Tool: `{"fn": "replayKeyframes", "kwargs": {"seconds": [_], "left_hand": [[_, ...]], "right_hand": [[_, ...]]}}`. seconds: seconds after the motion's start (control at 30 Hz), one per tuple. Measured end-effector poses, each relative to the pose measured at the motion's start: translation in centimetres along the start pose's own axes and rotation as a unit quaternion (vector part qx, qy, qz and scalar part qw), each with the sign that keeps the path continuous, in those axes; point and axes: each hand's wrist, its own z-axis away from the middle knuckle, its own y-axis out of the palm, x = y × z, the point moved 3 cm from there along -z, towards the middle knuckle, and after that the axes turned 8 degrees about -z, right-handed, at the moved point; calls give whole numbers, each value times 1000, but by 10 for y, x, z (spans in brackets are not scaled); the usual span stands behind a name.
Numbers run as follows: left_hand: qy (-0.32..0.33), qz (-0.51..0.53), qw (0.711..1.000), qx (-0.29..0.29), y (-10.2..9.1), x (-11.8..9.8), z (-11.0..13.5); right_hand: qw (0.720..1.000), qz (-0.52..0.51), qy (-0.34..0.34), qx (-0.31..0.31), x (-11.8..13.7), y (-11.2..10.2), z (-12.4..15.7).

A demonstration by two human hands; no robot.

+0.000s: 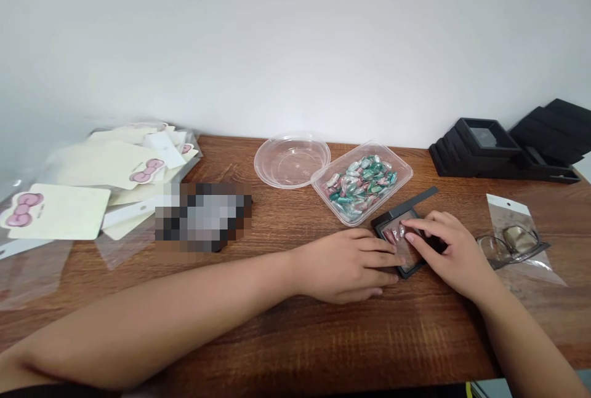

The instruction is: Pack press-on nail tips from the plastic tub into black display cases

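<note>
Hands meet at a small black display case (391,230) lying flat on the wooden surface (286,336), just nearer than the clear tub of green and pink nail tips (362,183). The left hand (351,266) rests open, fingertips against the case's left edge. The right hand (446,250) lies flat across its top, fingers spread, not clamped. The case looks light and stiff at the frame, but its clear window probably gives under pressure, so the black rim is the safer hold. A clear round bowl (292,161) sits left of the tub.
</note>
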Motion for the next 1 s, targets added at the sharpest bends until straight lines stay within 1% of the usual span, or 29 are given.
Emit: {"fn": "replayKeyframes", "kwargs": {"seconds": [0.07,0.13,0.2,0.27,0.3,0.33,0.4,0.47,0.5,0.53,0.57,0.6,0.63,0.7,0.9,1.0], "left_hand": [[10,-16,1000,0,-2,-2,0],[39,-41,998,-20,-8,-4,1],[64,-61,995,-49,-17,-5,4],[52,-66,994,-76,-30,1,9],[29,-67,993,-89,-38,6,11],[-14,-74,990,-118,-48,14,14],[-148,-118,972,-136,-68,34,20],[-297,-168,936,-92,-84,54,27],[-345,-178,920,-53,-90,62,29],[-388,-177,904,1,-93,68,32],[-422,-172,889,43,-96,73,35],[-443,-166,878,77,-97,75,37],[-455,-159,871,99,-98,76,38],[-457,-146,870,115,-96,75,38],[-430,-126,889,98,-88,69,32],[-445,-114,881,114,-86,67,30]], "right_hand": [[1000,-3,-7,2,0,0,0],[1000,-7,-11,6,-1,0,1],[1000,-7,-11,11,-3,0,2],[1000,-4,-11,13,-5,-1,4],[1000,-3,-12,15,-6,-1,4],[1000,-3,-12,18,-7,-1,4],[1000,-3,-13,20,-7,-2,4],[1000,-4,-12,20,-6,-3,4],[1000,-6,-12,19,-5,-3,4],[1000,-7,-11,20,-4,-4,3],[1000,-9,-10,21,-3,-4,3],[1000,-10,-7,23,-2,-4,3],[1000,-10,-3,26,-2,-4,3],[1000,-9,4,30,-2,-4,3],[999,-11,7,36,-3,-4,4],[999,-10,12,38,-3,-4,4]]}}
